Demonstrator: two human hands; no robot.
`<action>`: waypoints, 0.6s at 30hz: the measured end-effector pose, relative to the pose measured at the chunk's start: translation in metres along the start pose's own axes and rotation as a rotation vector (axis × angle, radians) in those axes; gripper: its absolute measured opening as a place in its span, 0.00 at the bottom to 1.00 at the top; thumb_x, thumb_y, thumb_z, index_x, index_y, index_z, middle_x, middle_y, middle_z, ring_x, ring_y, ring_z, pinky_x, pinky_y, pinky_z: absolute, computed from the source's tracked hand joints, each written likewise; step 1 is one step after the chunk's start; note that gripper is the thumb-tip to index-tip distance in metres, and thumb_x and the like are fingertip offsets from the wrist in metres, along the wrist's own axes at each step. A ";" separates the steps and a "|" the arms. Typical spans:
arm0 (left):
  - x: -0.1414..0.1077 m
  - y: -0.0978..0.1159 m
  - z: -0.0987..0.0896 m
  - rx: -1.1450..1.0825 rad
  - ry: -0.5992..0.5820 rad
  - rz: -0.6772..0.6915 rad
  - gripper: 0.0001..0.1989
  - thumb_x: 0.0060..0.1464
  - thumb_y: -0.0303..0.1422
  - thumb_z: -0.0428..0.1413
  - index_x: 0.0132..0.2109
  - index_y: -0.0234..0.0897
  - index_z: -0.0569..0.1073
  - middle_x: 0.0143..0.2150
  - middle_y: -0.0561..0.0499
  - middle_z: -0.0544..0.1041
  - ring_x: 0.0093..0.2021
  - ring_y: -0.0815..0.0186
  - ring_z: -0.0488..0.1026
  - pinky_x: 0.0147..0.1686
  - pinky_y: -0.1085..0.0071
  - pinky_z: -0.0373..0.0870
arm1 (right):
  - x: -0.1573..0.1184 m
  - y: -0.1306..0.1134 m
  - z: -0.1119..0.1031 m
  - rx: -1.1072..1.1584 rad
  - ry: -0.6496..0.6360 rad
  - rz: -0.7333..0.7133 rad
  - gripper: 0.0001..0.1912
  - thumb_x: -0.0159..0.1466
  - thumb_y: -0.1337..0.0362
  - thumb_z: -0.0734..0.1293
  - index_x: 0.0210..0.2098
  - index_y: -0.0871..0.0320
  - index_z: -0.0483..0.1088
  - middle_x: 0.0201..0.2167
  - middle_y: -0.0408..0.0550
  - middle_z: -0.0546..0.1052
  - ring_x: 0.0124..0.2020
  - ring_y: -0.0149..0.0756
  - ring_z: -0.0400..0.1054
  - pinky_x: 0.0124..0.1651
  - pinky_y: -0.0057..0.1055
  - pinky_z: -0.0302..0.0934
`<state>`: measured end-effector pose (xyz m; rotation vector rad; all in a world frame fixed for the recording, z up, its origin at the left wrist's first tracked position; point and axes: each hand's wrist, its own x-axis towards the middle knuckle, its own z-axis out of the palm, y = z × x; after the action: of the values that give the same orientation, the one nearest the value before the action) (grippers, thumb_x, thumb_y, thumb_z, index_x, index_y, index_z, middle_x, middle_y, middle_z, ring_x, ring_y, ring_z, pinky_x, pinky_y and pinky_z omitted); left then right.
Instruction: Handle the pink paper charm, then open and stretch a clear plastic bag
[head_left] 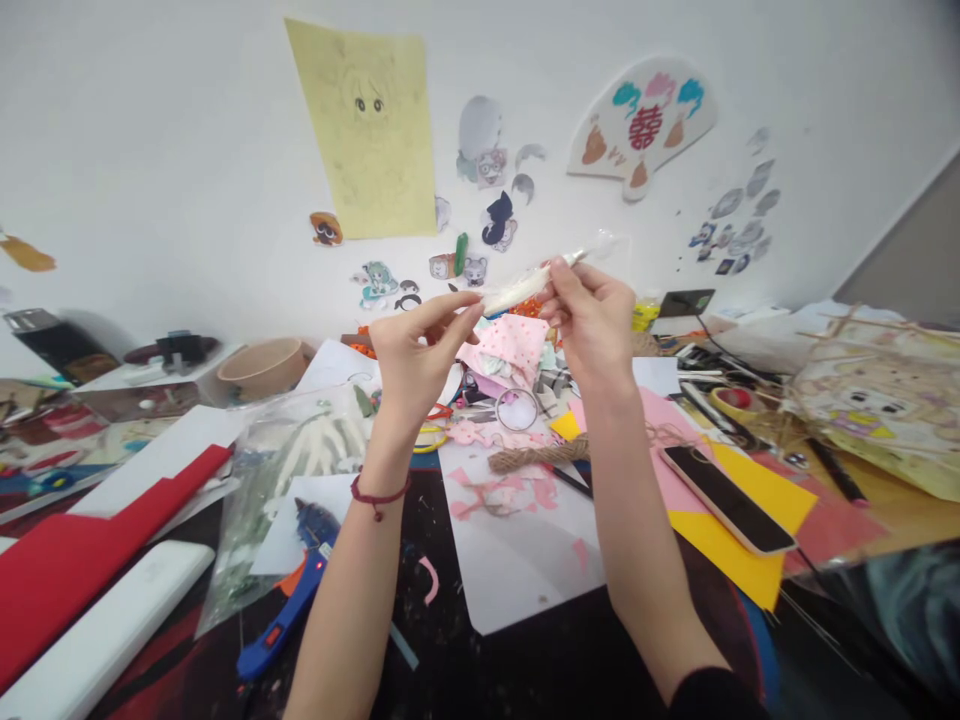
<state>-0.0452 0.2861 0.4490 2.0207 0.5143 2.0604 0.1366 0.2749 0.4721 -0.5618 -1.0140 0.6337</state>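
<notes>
Raised over the desk, a thin clear plastic packet [516, 291] with something long and cream-white inside is stretched between my hands. Its exact contents are too blurred to name. My left hand [421, 345] pinches the packet's left end between thumb and fingertips. The right end is gripped by my right hand [594, 318], thumb on top, and a clear corner sticks out past the fingers. Beneath them lie a pink dotted cloth [511, 345], a round hoop [517, 409] and a bundle of brown twine [536, 454].
A blue glue gun [289, 610] with a small red light lies left of my forearm, near a plastic bag [247, 500] of white pieces. A phone [727, 497] rests on yellow paper at right. White paper [517, 570] with pink scraps lies between my arms.
</notes>
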 end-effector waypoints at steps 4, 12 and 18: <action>0.000 -0.004 -0.001 0.043 -0.002 0.056 0.05 0.58 0.33 0.67 0.41 0.39 0.85 0.26 0.54 0.84 0.23 0.71 0.79 0.23 0.77 0.71 | 0.000 0.000 0.000 0.031 -0.005 -0.003 0.18 0.51 0.51 0.82 0.26 0.58 0.77 0.20 0.38 0.76 0.17 0.19 0.68 0.18 0.17 0.59; -0.002 -0.002 0.001 0.142 -0.029 0.078 0.03 0.59 0.31 0.65 0.39 0.37 0.83 0.24 0.55 0.82 0.23 0.73 0.79 0.24 0.79 0.68 | -0.001 -0.001 0.004 0.050 -0.003 0.007 0.18 0.51 0.51 0.82 0.28 0.58 0.77 0.20 0.38 0.77 0.17 0.20 0.68 0.19 0.17 0.60; -0.003 -0.004 0.003 0.160 -0.039 -0.003 0.03 0.59 0.31 0.63 0.38 0.37 0.79 0.23 0.56 0.79 0.21 0.74 0.75 0.24 0.77 0.67 | -0.002 0.000 0.004 0.039 -0.021 0.014 0.19 0.53 0.50 0.81 0.29 0.58 0.78 0.20 0.39 0.77 0.18 0.21 0.68 0.20 0.18 0.60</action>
<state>-0.0427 0.2885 0.4448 2.1407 0.6948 2.0325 0.1320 0.2741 0.4723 -0.5295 -1.0158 0.6717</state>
